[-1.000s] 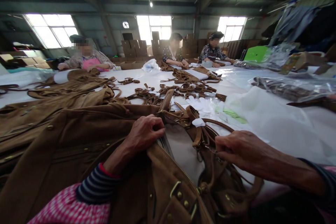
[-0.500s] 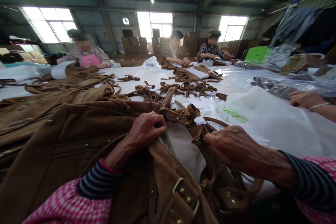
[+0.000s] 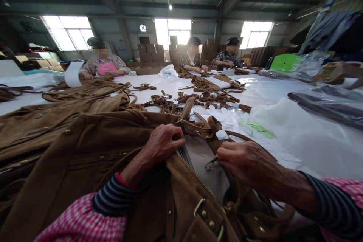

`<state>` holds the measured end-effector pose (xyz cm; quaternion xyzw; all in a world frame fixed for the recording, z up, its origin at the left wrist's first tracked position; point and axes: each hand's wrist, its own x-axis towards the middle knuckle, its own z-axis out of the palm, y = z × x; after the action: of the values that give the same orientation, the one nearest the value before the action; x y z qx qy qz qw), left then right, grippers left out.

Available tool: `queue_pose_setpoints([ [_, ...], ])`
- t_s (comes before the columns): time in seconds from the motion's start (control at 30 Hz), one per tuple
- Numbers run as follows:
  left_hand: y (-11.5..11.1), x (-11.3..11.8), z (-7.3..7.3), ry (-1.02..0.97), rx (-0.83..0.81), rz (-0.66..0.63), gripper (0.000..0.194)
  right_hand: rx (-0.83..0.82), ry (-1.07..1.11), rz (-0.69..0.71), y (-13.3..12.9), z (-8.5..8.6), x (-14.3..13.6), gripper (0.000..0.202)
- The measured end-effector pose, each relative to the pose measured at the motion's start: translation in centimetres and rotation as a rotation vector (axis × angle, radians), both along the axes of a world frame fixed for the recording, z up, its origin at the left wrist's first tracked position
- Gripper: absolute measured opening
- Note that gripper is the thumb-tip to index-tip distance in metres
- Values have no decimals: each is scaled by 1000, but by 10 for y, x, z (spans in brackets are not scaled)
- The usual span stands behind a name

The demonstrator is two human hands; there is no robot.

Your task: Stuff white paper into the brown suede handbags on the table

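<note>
A brown bag (image 3: pixel 93 147) with brass studs lies in front of me, its zipped top gaping to show a pale grey lining (image 3: pixel 198 151). My left hand (image 3: pixel 164 141) is closed on the bag's edge beside the zipper (image 3: pixel 195 176). Closed too, my right hand (image 3: pixel 246 162) pinches a small metal clip (image 3: pixel 211 163) that sticks out past the fingertips over the opening. What the clip is fastened to is hidden by the hand. Just beyond, a coiled brown strap (image 3: pixel 214 124) carries a white wrap (image 3: pixel 222 135).
Several brown straps (image 3: pixel 204 98) are heaped on the white table (image 3: pixel 147 81). More brown bags (image 3: pixel 85 92) lie at left. Clear plastic sheeting (image 3: pixel 283 128) spreads at right. Across the table sit three people, one in a pink apron (image 3: pixel 107 68).
My right hand has shifted slightly left relative to the bag, bringing the metal clip over the opening. The left hand keeps its hold. Another person's hand at right has left view.
</note>
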<state>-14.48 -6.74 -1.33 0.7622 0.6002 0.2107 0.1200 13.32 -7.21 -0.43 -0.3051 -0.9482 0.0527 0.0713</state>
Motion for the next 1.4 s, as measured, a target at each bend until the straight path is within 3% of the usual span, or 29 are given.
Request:
queue_pose_setpoints([
  [0.13,0,1,3,23,-15,17,15,-60,126,10,2,-7,-5,15],
  [0.3,0,2,4,51,-20,23,16,-85,110,47,12,-17,-17,21],
  [0.57,-4,6,9,82,-63,40,17,-137,-56,94,12,2,-22,17],
  [0.83,-4,5,8,71,-23,39,19,94,-153,51,7,-11,-29,15],
  [1.0,-3,5,10,7,-65,66,18,-31,-48,9,13,7,-28,21],
  [1.13,-3,7,10,-70,-96,122,19,-34,-40,38,12,17,-49,19],
  [1.27,-3,9,5,-69,-53,185,19,108,-139,-9,10,7,-73,12],
  [1.4,-2,9,0,-72,-46,195,19,148,-194,-12,9,-5,-79,10],
])
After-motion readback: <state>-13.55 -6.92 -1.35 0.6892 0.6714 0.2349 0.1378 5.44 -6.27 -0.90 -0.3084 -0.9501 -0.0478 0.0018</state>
